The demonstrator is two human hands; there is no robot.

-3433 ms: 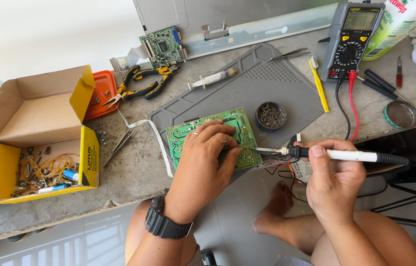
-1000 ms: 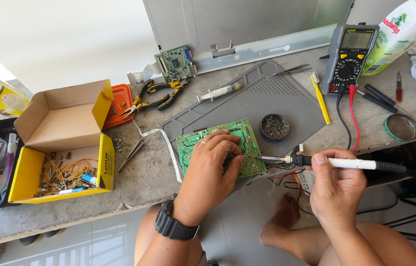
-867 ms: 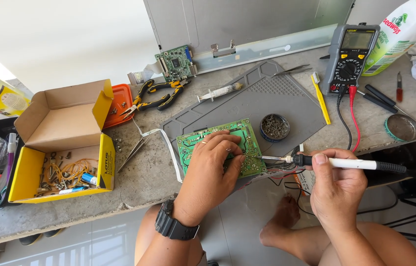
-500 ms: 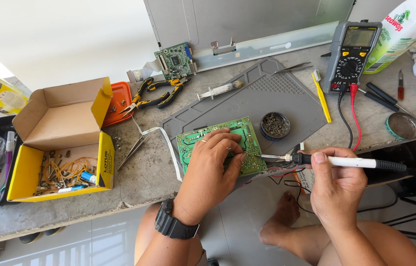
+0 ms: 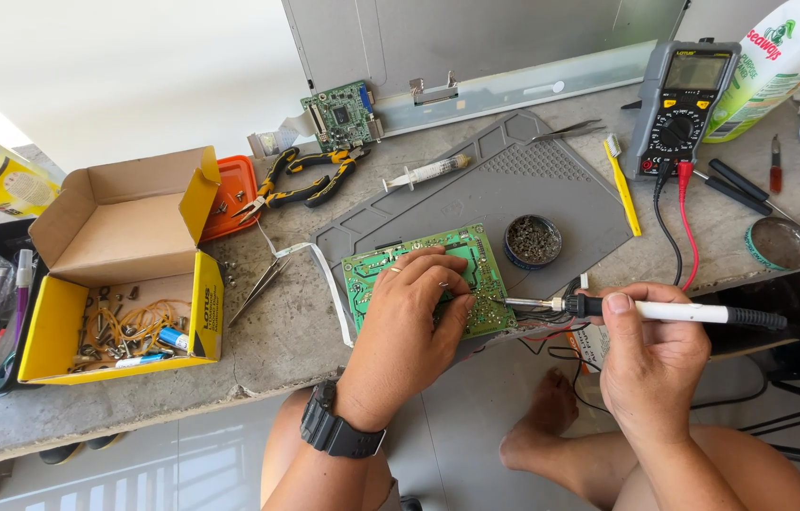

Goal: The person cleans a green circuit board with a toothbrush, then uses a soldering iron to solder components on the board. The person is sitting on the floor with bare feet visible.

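Stone-grey worktop [image 5: 286,331] runs across your view, with a grey silicone mat [image 5: 533,203] at its centre. Your left hand [image 5: 409,326] lies palm-down on the green circuit board [image 5: 471,260], fingers spread narrow and pressing it onto the mat's near edge. Your right hand [image 5: 651,355] at 4 o'clock is closed around a white-and-black soldering iron [image 5: 675,311], thumb on top, its tip touching the board's right edge just beside your left fingertips. A round tin of brass wool [image 5: 533,239] sits just past the board at 1 o'clock. Multimeter [image 5: 684,104] with red and black leads stands at 2 o'clock, a yellow toothbrush [image 5: 623,185] beside it. Open yellow cardboard box [image 5: 116,274] of small parts at 9 o'clock; pliers [image 5: 310,180] and a smaller green board [image 5: 338,114] at 11 o'clock; syringe [image 5: 424,172] on the mat at 12.
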